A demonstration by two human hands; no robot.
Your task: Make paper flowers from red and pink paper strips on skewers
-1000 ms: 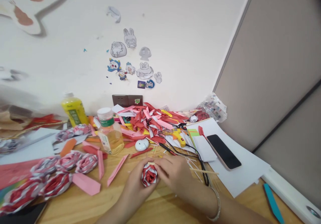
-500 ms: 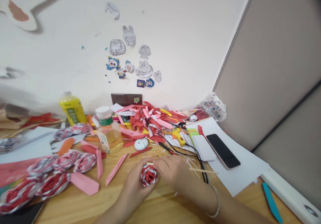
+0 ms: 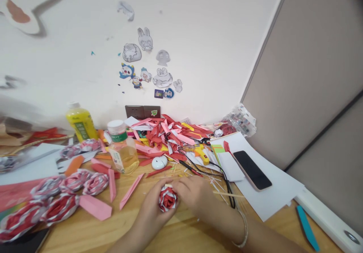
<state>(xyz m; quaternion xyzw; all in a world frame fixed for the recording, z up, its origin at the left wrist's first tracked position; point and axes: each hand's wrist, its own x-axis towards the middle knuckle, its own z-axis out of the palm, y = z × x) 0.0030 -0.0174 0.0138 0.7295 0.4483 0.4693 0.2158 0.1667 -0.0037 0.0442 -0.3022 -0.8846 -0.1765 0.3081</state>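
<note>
Red and white, the folded paper rose (image 3: pixel 168 199) sits in your left hand (image 3: pixel 153 207), which is curled around its near side and left side, with the bloom facing up towards you. Your right hand (image 3: pixel 195 196) is bent in against the rose's upper right edge; its fingertips are hidden, so you cannot tell whether they pinch anything. A small pale piece (image 3: pixel 168 185) shows at the rose's far edge, between your hands. You wear a bracelet (image 3: pixel 244 232) on your right wrist, and a thin wooden stick (image 3: pixel 229 194) lies just beyond that forearm.

Just ahead of your hands, the white earbud case (image 3: pixel 159 162) rests on the worktop (image 3: pixel 176 238), near a slim red paper strip (image 3: pixel 159 171). Farther ahead spreads a heap of folded paper strips (image 3: pixel 163 132), red, pink, white and yellow, with a yellow glue gun (image 3: pixel 202 154) at its right side. Left of your hands lie a narrow pink strip (image 3: pixel 131 191), a wider pink strip (image 3: pixel 95 207) and several twisted paper bundles (image 3: pixel 61 207); the bottle of amber liquid (image 3: pixel 127 152) stands ahead of these. To your right, a smartphone (image 3: pixel 252 169) lies on white paper (image 3: pixel 265 204), with a teal object (image 3: pixel 307 226) farther right.
</note>
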